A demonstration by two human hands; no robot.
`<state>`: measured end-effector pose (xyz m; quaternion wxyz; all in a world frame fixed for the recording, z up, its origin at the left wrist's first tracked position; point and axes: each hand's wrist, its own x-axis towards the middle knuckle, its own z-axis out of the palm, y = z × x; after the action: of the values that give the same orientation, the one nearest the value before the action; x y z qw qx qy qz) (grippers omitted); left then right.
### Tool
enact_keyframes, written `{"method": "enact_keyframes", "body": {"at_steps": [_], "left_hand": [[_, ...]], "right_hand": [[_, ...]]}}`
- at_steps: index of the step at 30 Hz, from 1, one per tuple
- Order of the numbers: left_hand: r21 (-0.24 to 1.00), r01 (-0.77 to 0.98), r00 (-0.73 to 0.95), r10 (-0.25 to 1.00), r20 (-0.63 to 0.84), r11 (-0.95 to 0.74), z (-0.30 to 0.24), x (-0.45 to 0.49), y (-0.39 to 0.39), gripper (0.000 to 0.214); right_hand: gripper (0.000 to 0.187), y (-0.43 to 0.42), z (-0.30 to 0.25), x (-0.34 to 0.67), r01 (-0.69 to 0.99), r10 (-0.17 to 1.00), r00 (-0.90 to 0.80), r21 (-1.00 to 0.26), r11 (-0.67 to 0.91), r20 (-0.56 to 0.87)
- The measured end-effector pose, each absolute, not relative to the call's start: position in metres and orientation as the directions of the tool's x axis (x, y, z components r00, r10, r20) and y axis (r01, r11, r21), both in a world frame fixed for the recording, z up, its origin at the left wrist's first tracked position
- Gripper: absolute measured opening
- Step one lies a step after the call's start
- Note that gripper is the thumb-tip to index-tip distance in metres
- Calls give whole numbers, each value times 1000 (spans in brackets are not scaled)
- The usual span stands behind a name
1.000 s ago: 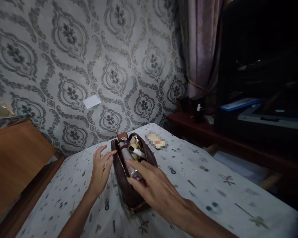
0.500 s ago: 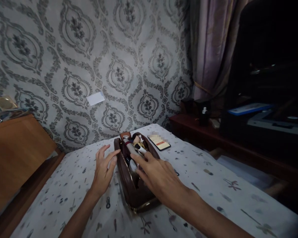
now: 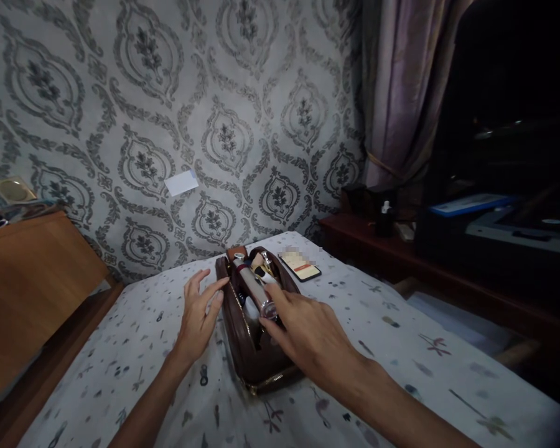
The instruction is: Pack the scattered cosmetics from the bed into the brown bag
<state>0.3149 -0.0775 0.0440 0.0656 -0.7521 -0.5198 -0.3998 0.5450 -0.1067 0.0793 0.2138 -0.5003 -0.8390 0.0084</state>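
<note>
A brown zippered bag (image 3: 242, 358) lies unzipped on the bed, with several small items inside. My right hand (image 3: 312, 326) reaches over its right side. Its thumb and index finger are closed about the near end of a silvery cylindrical tube (image 3: 252, 280) with a dark red band, which lies lengthwise along the bag's opening. Beside the tube are a white item with a black end (image 3: 262, 274) and gold-coloured pieces. My left hand (image 3: 198, 317) is open, fingers apart, its index fingertip at the bag's left zipper edge.
A phone (image 3: 303, 266) with a lit screen lies right of the bag on the patterned bedsheet (image 3: 378, 361). A wooden headboard-like panel (image 3: 37, 267) stands left. At right are a dark red ledge (image 3: 354, 233) and a curtain (image 3: 396, 93). Patterned wallpaper covers the wall behind.
My right fingers have shifted to the tube's near end, and more of the tube now shows. My left hand has stayed nearly in place at the bag's edge.
</note>
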Motion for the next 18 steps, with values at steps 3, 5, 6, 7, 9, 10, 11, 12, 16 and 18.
{"method": "enact_keyframes", "body": {"at_steps": [3,5,6,7,9,10,11,12,16,18], "left_hand": [[324,832,137,732,667,-451,44,316,-78,37],[333,833,131,744,656,-441,45,316,-78,38],[340,834,126,751,649,-434,45,316,-78,38],[346,834,122,756,643,-429,45,316,-78,38],[354,830,118,757,642,-430,45,315,-78,39],[358,827,118,756,644,-435,45,315,-79,39],[361,823,119,753,647,-440,45,314,-80,39],[367,818,116,753,648,-442,45,315,-81,40],[482,763,35,772,634,-431,49,317,-98,40],[661,621,-70,810,582,-421,52,319,-113,43]], "right_hand": [[16,-108,78,545,859,846,-381,-195,472,373],[18,-109,77,545,871,846,-375,-169,461,379],[19,-110,77,545,875,847,-374,-160,458,378],[20,-110,77,545,876,847,-375,-156,457,377],[24,-111,77,545,876,848,-373,-157,456,377],[26,-111,77,546,875,848,-370,-164,456,381],[28,-111,77,547,873,848,-365,-175,455,385],[32,-111,76,548,871,847,-357,-188,454,393],[50,-116,71,556,837,831,-307,-284,468,463],[49,-122,64,562,786,802,-268,-361,503,534]]}}
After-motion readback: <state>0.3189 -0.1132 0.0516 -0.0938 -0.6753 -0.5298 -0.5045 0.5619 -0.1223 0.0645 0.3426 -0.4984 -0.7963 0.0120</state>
